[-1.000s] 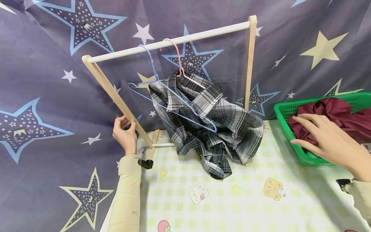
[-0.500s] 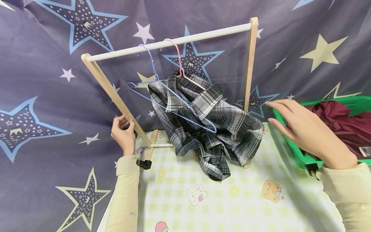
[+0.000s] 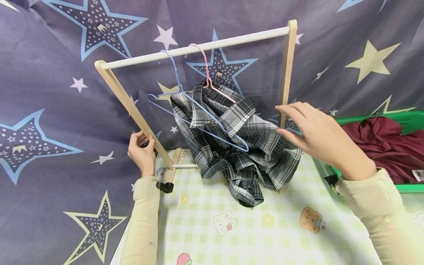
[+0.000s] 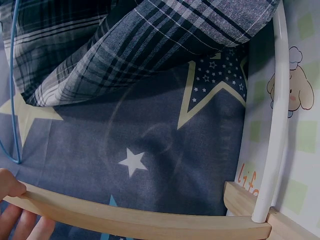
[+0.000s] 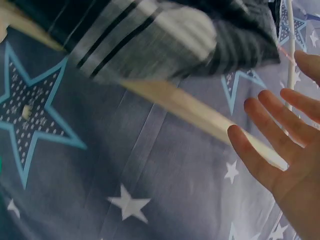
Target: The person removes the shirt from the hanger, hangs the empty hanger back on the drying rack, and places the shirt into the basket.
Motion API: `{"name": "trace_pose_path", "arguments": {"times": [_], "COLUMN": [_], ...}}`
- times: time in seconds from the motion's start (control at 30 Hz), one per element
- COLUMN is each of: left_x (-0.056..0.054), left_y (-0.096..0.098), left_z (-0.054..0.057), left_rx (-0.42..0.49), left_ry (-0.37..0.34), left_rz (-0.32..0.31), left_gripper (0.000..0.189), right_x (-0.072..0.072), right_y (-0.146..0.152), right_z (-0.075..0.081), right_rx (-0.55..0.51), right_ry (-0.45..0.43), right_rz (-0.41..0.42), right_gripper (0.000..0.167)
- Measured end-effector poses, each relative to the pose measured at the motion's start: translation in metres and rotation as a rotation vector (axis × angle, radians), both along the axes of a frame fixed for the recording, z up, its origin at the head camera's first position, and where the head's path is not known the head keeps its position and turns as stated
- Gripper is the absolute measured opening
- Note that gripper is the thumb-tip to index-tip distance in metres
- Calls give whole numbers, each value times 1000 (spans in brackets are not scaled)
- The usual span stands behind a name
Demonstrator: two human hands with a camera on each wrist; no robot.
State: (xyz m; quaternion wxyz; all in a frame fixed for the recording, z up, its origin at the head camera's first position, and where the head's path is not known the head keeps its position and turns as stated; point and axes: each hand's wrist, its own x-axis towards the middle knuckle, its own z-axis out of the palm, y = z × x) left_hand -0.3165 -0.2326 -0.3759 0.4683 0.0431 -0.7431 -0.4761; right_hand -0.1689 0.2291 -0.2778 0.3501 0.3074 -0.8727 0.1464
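The right hand (image 3: 319,136) has swung leftward since a second ago, away from above the green basket (image 3: 410,188), and now reaches in front of the rack's right post (image 3: 289,70), near the plaid shirt (image 3: 228,158). The left hand (image 3: 142,151) has stayed where it was, low on the left post (image 3: 127,103), pinching the wood between thumb and fingers. The right hand holds nothing: its fingers are extended, with a wide gap between them and the thumb, and the right wrist view shows them spread and clear of the shirt. The grey, black and white shirt hangs by its collar from a pink hanger (image 3: 208,70) hooked over the white top rail (image 3: 232,40), its lower part bunched and drooping low over the table; whether the hem touches down, I cannot tell. Just left of the pink hook, a blue hanger (image 3: 179,84) hooks over the same rail, its wire crossing the shirt's front. A white lower bar (image 3: 184,166) joins the left post near its foot. Maroon fabric (image 3: 381,143) lies heaped in the basket at the right side of the table (image 3: 265,243), which wears a green-checked cover. Behind everything hangs a dark, star-printed cloth (image 3: 49,92).
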Motion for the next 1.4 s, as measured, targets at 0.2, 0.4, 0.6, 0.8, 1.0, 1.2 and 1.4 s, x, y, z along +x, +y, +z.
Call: {"name": "trace_pose_path", "arguments": {"times": [0.2,0.4,0.6,0.8,1.0,1.2,1.4], "left_x": [0,-2,-1,1,1,-1,-3], "left_y": [0,-1,0,2,1,0,-1], "left_z": [1,1,2,3,2,1,0], "left_rx": [2,9,9,8,12,14,19], "left_ry": [-16,-18,-19,-24,-19,-24,-20], "left_rz": [-4,-11,-10,-15,-8,-7,-2], "left_gripper": [22,22,22,23,23,21,21], "right_x": [-8,-15,-23,-28,-28,-27,-30], "right_y": [-18,-31,-40,-49,-57,-60,-63], "right_z": [0,-3,-8,-10,-13,-14,-16], "right_rx": [-15,-28,-50,-66,-85,-111,-147], "right_ry": [25,19,-14,-12,-31,-30,28], "right_rz": [34,61,37,6,-54,-95,-111], "right_gripper": [52,49,49,50,47,45,37]}}
